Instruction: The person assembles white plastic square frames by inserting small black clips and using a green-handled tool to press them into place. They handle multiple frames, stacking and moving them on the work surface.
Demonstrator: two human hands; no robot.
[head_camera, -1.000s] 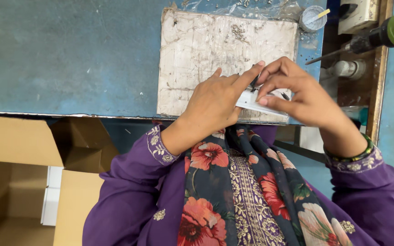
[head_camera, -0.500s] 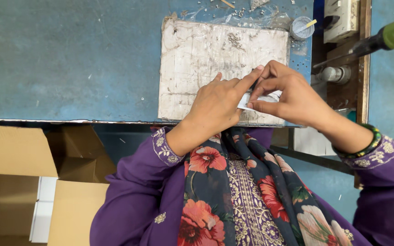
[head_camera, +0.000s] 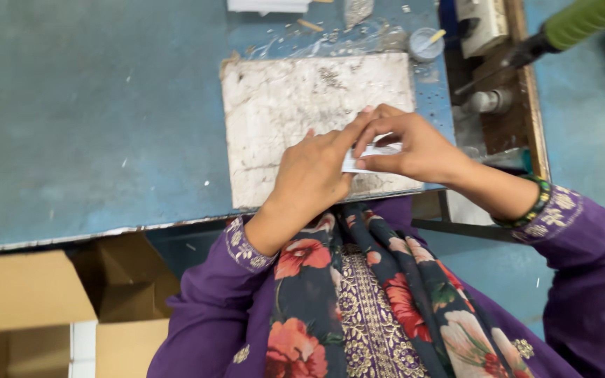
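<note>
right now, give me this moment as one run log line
left hand: on small white piece | right hand: pinching same piece | under: worn white board on blue table | nearby: green-handled tool

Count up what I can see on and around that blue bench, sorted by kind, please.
Hands: 2, left and right, both on the white piece
White piece: 1
Worn board: 1
Green-handled tool: 1
Small round cup: 1
Cardboard boxes: 1 group
Total: 7

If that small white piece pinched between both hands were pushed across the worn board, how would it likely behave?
The small white piece looks thin and flat, so probably light and unlikely to roll. Left hand and right hand both pinch it over the worn board, whose rough surface would likely resist sliding.
</note>
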